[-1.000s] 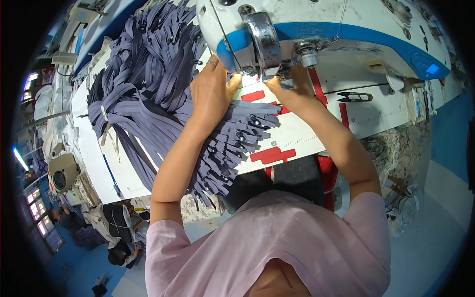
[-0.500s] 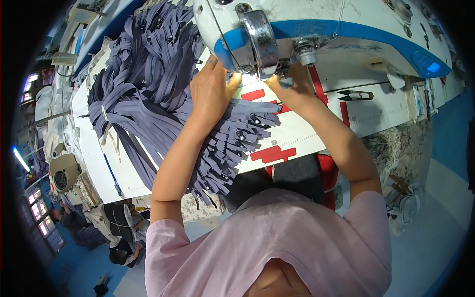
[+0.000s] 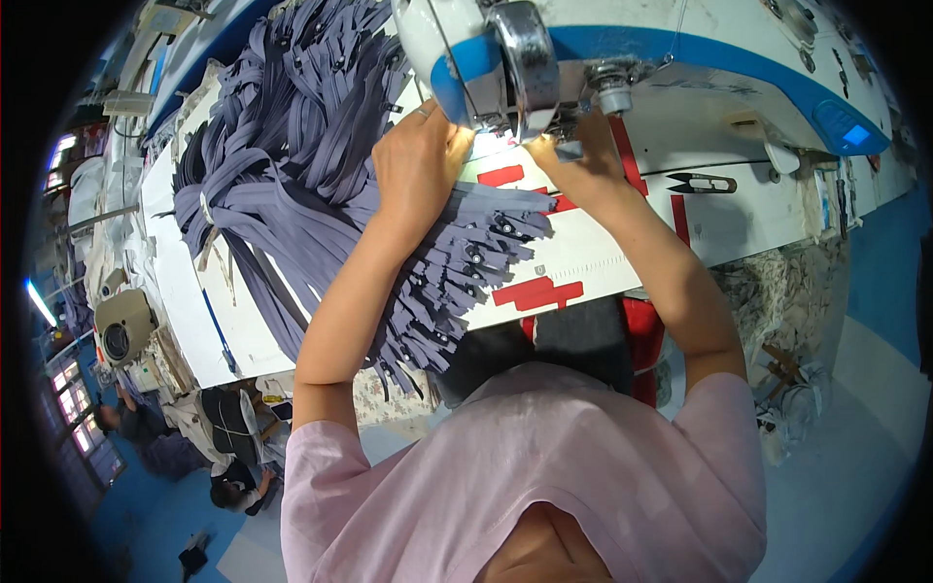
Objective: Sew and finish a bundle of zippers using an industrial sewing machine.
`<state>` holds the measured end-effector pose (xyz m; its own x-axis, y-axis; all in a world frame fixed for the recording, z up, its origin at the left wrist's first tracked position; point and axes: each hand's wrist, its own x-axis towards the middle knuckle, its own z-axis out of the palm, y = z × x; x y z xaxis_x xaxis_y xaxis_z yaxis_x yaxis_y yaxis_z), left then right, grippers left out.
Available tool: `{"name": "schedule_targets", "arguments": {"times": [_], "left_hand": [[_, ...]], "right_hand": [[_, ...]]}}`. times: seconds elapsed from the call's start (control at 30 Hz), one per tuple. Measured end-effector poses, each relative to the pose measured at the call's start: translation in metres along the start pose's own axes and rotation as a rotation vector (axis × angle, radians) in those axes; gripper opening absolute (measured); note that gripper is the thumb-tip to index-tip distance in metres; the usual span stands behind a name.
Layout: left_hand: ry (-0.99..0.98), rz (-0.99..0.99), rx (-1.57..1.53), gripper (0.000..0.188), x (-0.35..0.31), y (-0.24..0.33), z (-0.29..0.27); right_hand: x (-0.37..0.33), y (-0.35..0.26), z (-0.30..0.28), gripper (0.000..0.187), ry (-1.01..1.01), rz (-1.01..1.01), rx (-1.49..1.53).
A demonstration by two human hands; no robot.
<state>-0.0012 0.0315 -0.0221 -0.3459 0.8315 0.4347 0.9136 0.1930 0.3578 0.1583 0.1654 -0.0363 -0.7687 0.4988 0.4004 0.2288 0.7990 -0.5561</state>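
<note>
Both my hands are at the front of a white and blue sewing machine [image 3: 622, 49], one on each side of its lit needle area. My left hand [image 3: 416, 160] is closed, thumb and fingers pinched just left of the presser foot. What it pinches is lost in the glare. On the right of the foot, my right hand [image 3: 586, 167] is closed too, its fingertips partly behind machine parts. Grey-purple zippers [image 3: 292, 209] lie in a large tied bundle beside and under my left forearm. Their ends, with dark sliders, fan out toward my lap.
Thread snips [image 3: 702, 184] lie on the white machine table [image 3: 603, 255] right of my right hand. Red tape strips [image 3: 537, 294] mark the tabletop. A blue pen-like stick [image 3: 220, 332] rests near the left edge. Other people [image 3: 238, 486] sit at far lower left.
The view has shifted slightly, so the machine head appears a little higher and farther right. Both hands stay beside the needle area, still closed.
</note>
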Motion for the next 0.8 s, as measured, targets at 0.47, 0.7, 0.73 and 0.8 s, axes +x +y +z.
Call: {"name": "schedule_targets", "arguments": {"times": [0.47,0.7,0.73,0.8], "left_hand": [[-0.103,0.063,-0.009,0.023,-0.008,0.004,-0.036],[-0.377,0.048,-0.347,0.027,-0.027,0.021,-0.051],[-0.335,0.070,-0.318,0.029,-0.024,0.019,-0.052],[-0.455,-0.165,-0.443,0.028,-0.014,0.020,-0.060]], "right_hand": [[-0.038,-0.021,-0.046,0.015,-0.327,-0.135,0.165],[-0.032,-0.022,-0.034,0.011,-0.094,-0.053,0.298],[-0.030,-0.021,-0.034,0.012,-0.057,-0.057,0.303],[-0.027,-0.020,-0.029,0.012,-0.028,-0.056,0.303]]}}
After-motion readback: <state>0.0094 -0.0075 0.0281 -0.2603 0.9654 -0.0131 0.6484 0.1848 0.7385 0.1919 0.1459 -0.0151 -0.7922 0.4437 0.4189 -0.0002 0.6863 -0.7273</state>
